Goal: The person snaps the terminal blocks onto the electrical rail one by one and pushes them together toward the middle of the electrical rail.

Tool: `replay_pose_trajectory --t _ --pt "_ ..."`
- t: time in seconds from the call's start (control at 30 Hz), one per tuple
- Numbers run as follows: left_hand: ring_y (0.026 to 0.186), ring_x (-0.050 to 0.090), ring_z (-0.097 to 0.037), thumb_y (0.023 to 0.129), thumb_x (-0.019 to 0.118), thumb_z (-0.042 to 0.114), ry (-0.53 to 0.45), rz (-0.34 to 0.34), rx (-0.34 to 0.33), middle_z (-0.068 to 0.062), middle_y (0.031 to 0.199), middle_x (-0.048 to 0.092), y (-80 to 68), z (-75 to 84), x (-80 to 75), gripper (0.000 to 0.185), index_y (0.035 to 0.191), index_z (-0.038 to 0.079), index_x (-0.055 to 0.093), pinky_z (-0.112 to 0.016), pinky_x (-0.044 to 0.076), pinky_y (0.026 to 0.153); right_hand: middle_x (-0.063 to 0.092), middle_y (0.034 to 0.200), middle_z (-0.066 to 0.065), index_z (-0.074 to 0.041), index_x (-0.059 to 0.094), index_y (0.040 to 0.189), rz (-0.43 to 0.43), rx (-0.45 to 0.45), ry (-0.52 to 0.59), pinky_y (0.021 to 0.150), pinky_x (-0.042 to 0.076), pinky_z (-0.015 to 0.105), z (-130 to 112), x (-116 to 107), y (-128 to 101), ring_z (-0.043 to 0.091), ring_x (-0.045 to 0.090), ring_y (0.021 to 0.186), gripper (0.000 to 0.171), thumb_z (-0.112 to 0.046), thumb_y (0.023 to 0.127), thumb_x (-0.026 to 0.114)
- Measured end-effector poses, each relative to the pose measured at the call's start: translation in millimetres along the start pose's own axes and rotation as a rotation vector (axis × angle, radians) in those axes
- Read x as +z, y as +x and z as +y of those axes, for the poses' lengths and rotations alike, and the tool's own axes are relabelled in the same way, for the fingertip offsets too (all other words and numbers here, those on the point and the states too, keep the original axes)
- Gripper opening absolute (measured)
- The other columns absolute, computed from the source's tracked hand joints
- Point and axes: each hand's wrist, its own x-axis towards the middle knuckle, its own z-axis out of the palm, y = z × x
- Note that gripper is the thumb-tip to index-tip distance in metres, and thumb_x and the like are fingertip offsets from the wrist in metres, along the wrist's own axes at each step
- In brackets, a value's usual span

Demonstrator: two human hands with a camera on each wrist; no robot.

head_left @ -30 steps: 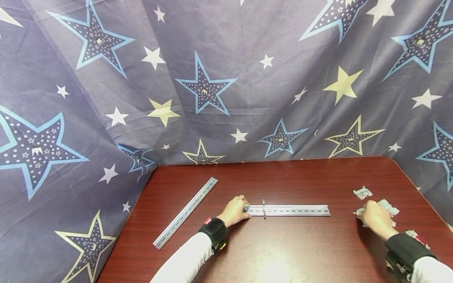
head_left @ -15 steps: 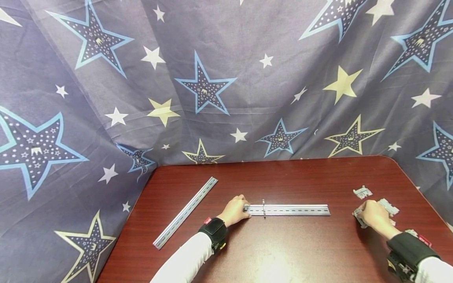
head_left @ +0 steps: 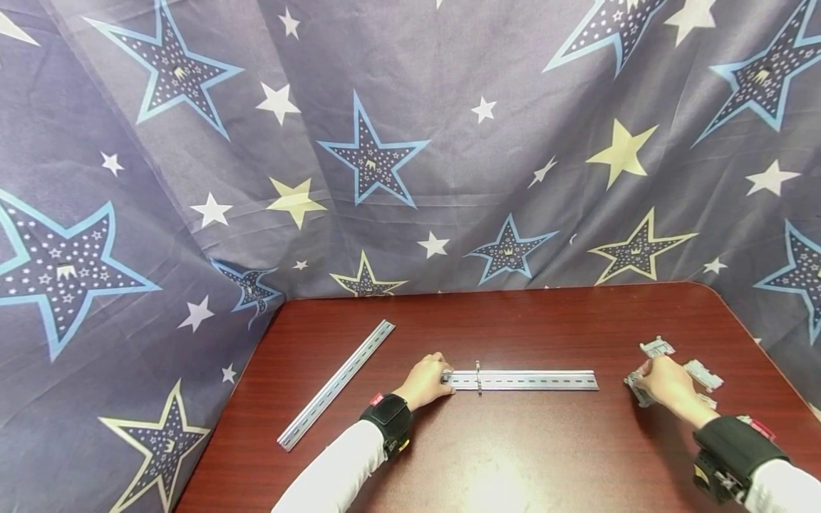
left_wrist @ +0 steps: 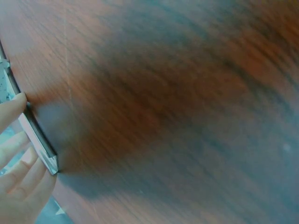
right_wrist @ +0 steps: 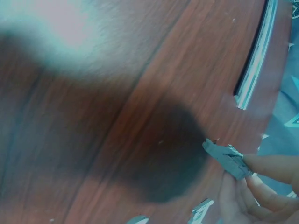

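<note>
My left hand [head_left: 423, 382] grips the left end of a slotted metal DIN rail [head_left: 539, 381] lying crosswise on the table. In the left wrist view, the thumb and fingers [left_wrist: 21, 175] hold that end from both sides. A thin clip-like piece [head_left: 478, 377] sits across this rail, just right of the hand. Over at the right, my right hand [head_left: 672, 388] pinches a flat grey terminal block [right_wrist: 228, 160] between thumb and fingertips, held close over the table in the right wrist view. The fingers partly cover the block.
More grey terminal blocks, one [head_left: 703, 374] beside the right hand and another [head_left: 657, 347] behind it, lie on the reddish-brown table [head_left: 513, 320]. A second slotted rail [head_left: 336, 385] lies slantwise at the left. A star-patterned cloth [head_left: 398, 142] hangs behind the table.
My right hand has shifted slightly left with the grey terminal block, away from the other blocks. The left hand and both rails have stayed in place.
</note>
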Motion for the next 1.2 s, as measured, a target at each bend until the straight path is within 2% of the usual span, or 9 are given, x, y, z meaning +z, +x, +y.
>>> replay_pose_trajectory --t 0.1,0.33,0.57,1.2 --pt "0.076 0.050 -0.016 0.063 0.076 0.024 -0.004 0.000 0.001 -0.003 0.081 0.055 0.4 -0.2 -0.3 0.027 0.085 0.010 0.069 -0.025 0.042 0.066 0.048 0.054 -0.002 0.001 0.058 0.063 0.004 -0.001 0.014 0.046 0.032 0.029 -6.8 0.2 1.4 0.012 0.041 0.050 0.009 -0.003 0.070 0.060" --pt "0.076 0.050 -0.015 0.064 0.076 0.025 0.019 0.001 0.008 -0.002 0.082 0.056 1.0 -0.5 -0.7 0.026 0.085 0.011 0.069 -0.025 0.042 0.066 0.044 0.054 -0.002 -0.003 0.053 0.060 0.006 -0.009 0.037 0.046 0.031 0.029 -20.6 2.2 5.2 0.013 0.039 0.050 0.013 -0.005 0.071 0.059" --pt "0.075 0.050 -0.015 0.063 0.076 0.025 0.012 0.007 0.009 -0.002 0.081 0.055 -0.8 -0.3 -1.8 0.026 0.084 0.010 0.069 -0.025 0.042 0.065 0.058 0.061 0.010 0.003 0.059 0.065 0.012 -0.027 0.033 0.050 0.037 0.033 -31.2 4.1 11.7 0.017 0.048 0.055 0.011 -0.007 0.069 0.062" --pt "0.075 0.051 -0.015 0.063 0.075 0.026 0.041 0.001 0.015 -0.001 0.080 0.056 0.0 -1.4 2.1 0.026 0.085 0.013 0.069 -0.024 0.041 0.064 0.059 0.061 0.009 0.004 0.060 0.068 0.009 -0.052 0.104 0.048 0.037 0.031 -64.3 18.6 24.7 0.013 0.047 0.050 0.012 -0.007 0.070 0.063"
